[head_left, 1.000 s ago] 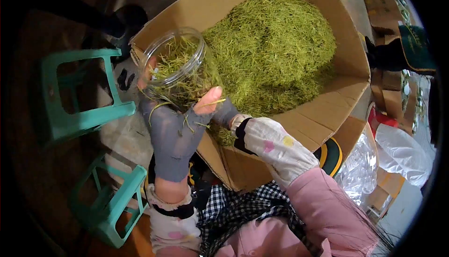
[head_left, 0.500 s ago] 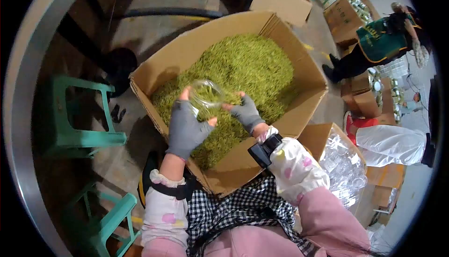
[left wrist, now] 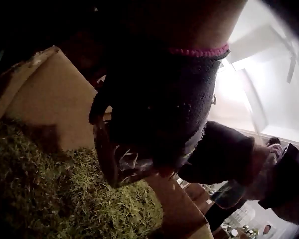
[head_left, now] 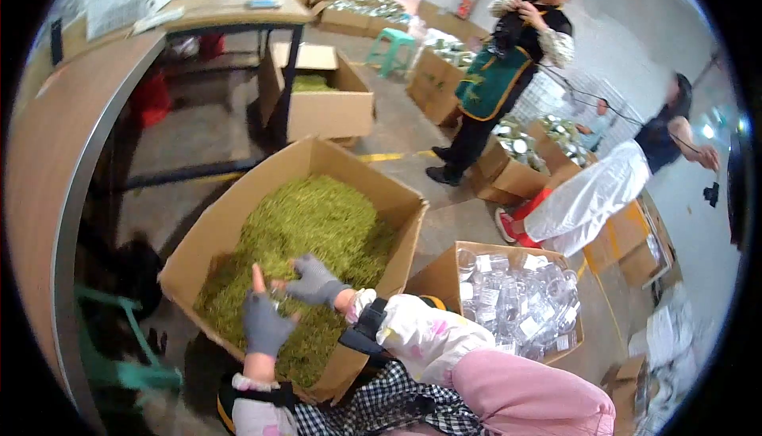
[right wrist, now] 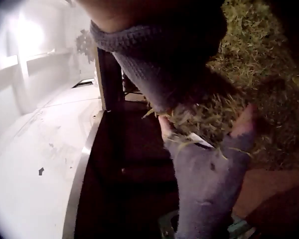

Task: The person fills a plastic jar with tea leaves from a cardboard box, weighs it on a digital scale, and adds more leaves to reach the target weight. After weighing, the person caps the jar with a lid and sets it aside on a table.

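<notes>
My left hand, in a grey fingerless glove, holds a clear plastic jar over the heap of dried yellow-green plant sprigs. The thumb lies along one side, and a white label shows beside the palm. Loose sprigs stick out around the jar's mouth. My right hand, gloved the same way, is right at the mouth, its fingertips among these sprigs. Those fingers are mostly hidden in the right wrist view, so I cannot tell whether they pinch any.
The heap fills a large cardboard box before me. To its right stands a carton of empty clear jars. A brown table borders the left, above a green stool. Other people stand farther back among cartons.
The head view has swung up and right, showing more of the room. Both hands, with the jar, appear lower and farther left. The right hand has come up to the jar's mouth.
</notes>
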`<act>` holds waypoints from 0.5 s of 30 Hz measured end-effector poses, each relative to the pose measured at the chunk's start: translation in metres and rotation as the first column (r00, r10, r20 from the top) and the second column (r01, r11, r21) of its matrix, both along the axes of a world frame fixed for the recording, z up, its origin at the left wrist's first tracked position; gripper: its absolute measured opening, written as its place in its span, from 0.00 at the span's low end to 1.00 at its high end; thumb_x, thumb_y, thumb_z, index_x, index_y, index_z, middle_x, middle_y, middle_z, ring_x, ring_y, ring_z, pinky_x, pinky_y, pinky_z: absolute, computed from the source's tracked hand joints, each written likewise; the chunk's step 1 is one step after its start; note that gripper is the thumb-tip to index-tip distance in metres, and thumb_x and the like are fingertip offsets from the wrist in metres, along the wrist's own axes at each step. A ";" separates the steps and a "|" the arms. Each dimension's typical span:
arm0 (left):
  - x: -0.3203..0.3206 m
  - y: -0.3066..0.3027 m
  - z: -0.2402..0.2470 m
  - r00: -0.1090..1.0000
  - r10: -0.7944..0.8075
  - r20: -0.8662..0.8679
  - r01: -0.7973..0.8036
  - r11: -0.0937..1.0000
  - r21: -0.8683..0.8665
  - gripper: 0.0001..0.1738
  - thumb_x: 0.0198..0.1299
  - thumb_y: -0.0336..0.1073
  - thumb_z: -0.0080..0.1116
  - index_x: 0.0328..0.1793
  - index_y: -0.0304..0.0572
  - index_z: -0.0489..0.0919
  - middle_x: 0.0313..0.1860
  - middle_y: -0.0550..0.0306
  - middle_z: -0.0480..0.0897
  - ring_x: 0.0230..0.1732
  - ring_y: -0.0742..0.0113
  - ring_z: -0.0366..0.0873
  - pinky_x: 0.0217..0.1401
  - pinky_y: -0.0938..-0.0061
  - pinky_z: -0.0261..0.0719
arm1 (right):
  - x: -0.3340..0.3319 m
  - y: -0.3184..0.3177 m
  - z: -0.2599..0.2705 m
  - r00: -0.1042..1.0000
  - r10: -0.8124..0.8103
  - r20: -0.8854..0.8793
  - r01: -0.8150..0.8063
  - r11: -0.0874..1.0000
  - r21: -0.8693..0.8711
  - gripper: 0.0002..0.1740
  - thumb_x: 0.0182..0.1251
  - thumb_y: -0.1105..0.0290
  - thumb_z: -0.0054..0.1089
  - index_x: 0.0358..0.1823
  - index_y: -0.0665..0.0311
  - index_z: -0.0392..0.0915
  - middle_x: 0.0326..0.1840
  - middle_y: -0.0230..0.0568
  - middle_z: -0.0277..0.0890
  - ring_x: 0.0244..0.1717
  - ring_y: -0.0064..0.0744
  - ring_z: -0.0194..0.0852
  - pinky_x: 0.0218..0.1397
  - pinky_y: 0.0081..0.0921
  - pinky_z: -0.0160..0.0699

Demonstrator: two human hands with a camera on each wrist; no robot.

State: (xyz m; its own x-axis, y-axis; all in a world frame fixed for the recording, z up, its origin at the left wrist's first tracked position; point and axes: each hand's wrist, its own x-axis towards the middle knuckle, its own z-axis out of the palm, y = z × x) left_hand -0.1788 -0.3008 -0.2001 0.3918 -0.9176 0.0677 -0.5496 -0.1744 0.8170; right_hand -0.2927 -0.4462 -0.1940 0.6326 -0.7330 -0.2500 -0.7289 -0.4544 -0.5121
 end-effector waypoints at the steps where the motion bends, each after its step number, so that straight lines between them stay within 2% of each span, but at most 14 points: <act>1: -0.001 -0.001 0.002 1.000 -0.026 0.011 0.026 0.999 -0.023 0.78 0.37 0.31 0.84 0.90 0.45 0.38 0.70 0.29 0.72 0.69 0.33 0.73 0.70 0.52 0.75 | -0.006 -0.004 0.009 1.000 -0.026 0.011 0.026 0.999 -0.023 0.49 0.62 0.33 0.67 0.71 0.67 0.72 0.64 0.63 0.74 0.66 0.54 0.72 0.69 0.44 0.72; 3: 0.002 0.004 0.003 0.994 0.046 0.102 -0.034 0.992 -0.120 0.75 0.39 0.30 0.82 0.89 0.48 0.40 0.65 0.34 0.75 0.62 0.36 0.76 0.63 0.50 0.77 | -0.014 0.001 0.021 0.977 0.075 0.198 -0.108 0.981 0.162 0.48 0.66 0.34 0.65 0.72 0.67 0.72 0.63 0.61 0.75 0.64 0.52 0.74 0.67 0.43 0.73; 4: 0.003 0.005 0.003 0.993 0.041 0.107 -0.028 0.992 -0.119 0.75 0.39 0.30 0.82 0.89 0.48 0.40 0.65 0.34 0.75 0.62 0.36 0.76 0.63 0.50 0.77 | -0.016 0.002 0.025 0.977 0.069 0.203 -0.104 0.981 0.162 0.48 0.66 0.34 0.65 0.72 0.67 0.72 0.63 0.61 0.75 0.64 0.52 0.74 0.67 0.43 0.73; 6: 0.000 0.005 0.004 0.992 0.059 0.114 -0.041 0.987 -0.157 0.76 0.37 0.31 0.82 0.89 0.48 0.40 0.65 0.35 0.74 0.61 0.36 0.76 0.63 0.50 0.77 | -0.020 0.004 0.045 0.934 -0.074 0.349 -0.097 0.889 0.447 0.39 0.66 0.38 0.67 0.63 0.67 0.80 0.60 0.58 0.77 0.62 0.50 0.76 0.66 0.43 0.74; 7: -0.001 0.005 0.004 0.992 0.055 0.110 -0.038 0.988 -0.151 0.76 0.37 0.31 0.82 0.89 0.48 0.40 0.65 0.35 0.74 0.61 0.36 0.76 0.63 0.50 0.77 | -0.020 0.001 0.040 0.935 -0.079 0.345 -0.092 0.887 0.453 0.39 0.66 0.38 0.67 0.63 0.67 0.80 0.60 0.58 0.77 0.62 0.50 0.76 0.66 0.43 0.74; 9: -0.002 0.004 0.003 0.992 0.030 0.122 -0.012 0.989 -0.144 0.79 0.36 0.31 0.83 0.90 0.54 0.38 0.71 0.30 0.70 0.67 0.33 0.74 0.66 0.49 0.78 | -0.012 -0.007 0.033 0.969 0.034 0.246 -0.096 0.965 0.245 0.26 0.65 0.47 0.69 0.51 0.62 0.87 0.58 0.51 0.80 0.58 0.50 0.79 0.62 0.43 0.77; 10: -0.002 0.005 0.003 0.993 0.028 0.118 -0.012 0.990 -0.139 0.79 0.36 0.31 0.83 0.90 0.54 0.38 0.71 0.30 0.70 0.67 0.33 0.74 0.66 0.49 0.78 | -0.011 -0.006 0.028 0.970 0.032 0.243 -0.094 0.963 0.251 0.26 0.65 0.47 0.69 0.51 0.62 0.87 0.58 0.51 0.80 0.58 0.50 0.79 0.62 0.43 0.77; 12: -0.005 0.006 0.005 0.976 -0.016 0.216 0.035 0.996 -0.084 0.71 0.39 0.34 0.82 0.88 0.56 0.46 0.58 0.38 0.74 0.57 0.36 0.77 0.56 0.49 0.80 | -0.003 0.011 0.046 0.988 0.149 0.026 -0.147 0.987 -0.072 0.21 0.63 0.49 0.68 0.48 0.55 0.89 0.57 0.47 0.84 0.57 0.54 0.82 0.60 0.43 0.79; 13: -0.003 0.007 0.001 0.977 -0.020 0.214 0.037 0.996 -0.078 0.71 0.39 0.34 0.82 0.88 0.56 0.46 0.58 0.38 0.74 0.57 0.36 0.77 0.56 0.49 0.80 | 0.004 0.014 0.051 0.973 0.222 -0.060 -0.228 0.964 -0.137 0.18 0.63 0.53 0.67 0.46 0.56 0.89 0.54 0.47 0.85 0.52 0.53 0.83 0.57 0.44 0.80; 14: 0.002 0.008 -0.007 0.970 -0.055 0.236 0.075 0.994 -0.078 0.66 0.40 0.36 0.81 0.85 0.56 0.52 0.58 0.38 0.74 0.55 0.36 0.78 0.54 0.49 0.81 | 0.006 0.015 0.061 0.974 0.219 -0.057 -0.224 0.966 -0.130 0.18 0.63 0.53 0.67 0.46 0.56 0.89 0.54 0.47 0.85 0.52 0.53 0.83 0.57 0.44 0.80; 15: 0.005 0.009 -0.009 0.962 -0.089 0.259 0.112 0.991 -0.076 0.61 0.41 0.37 0.81 0.82 0.55 0.58 0.58 0.39 0.73 0.54 0.37 0.78 0.53 0.49 0.81 | 0.009 0.014 0.074 0.964 0.241 -0.110 -0.242 0.970 0.009 0.16 0.62 0.55 0.67 0.43 0.58 0.89 0.52 0.47 0.85 0.52 0.52 0.82 0.56 0.45 0.79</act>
State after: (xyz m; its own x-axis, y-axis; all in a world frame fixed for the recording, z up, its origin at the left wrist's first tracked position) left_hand -0.1735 -0.2915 -0.2095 0.2572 -0.9370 0.2365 -0.7523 -0.0405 0.6576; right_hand -0.2834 -0.4327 -0.1202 0.7599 -0.5631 -0.3248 -0.6488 -0.6262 -0.4325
